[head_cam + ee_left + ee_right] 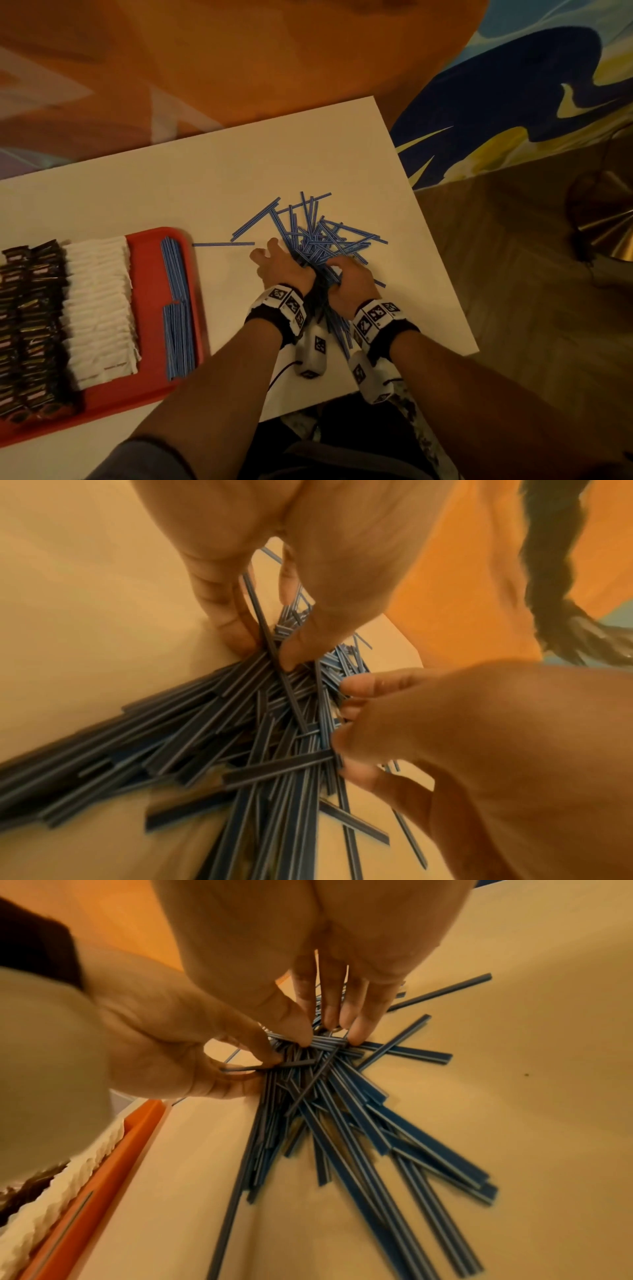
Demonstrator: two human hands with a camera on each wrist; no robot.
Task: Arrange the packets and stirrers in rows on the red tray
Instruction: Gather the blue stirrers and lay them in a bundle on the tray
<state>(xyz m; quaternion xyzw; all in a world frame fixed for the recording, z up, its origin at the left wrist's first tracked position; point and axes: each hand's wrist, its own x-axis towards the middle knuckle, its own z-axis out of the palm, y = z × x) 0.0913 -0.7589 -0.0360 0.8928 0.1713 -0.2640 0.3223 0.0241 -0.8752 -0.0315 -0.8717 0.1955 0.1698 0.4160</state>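
Note:
A loose pile of blue striped stirrers lies on the white table. Both hands are in its near side. My left hand pinches a single stirrer between thumb and forefinger. My right hand pinches a small bundle of stirrers with thumb and fingertips. The red tray at the left holds rows of dark packets, white packets and two stacks of stirrers.
One stray stirrer lies between tray and pile. The table's right edge runs close to the pile, with wooden floor, a patterned rug and a brass lamp base beyond. Bare tabletop stretches behind the pile.

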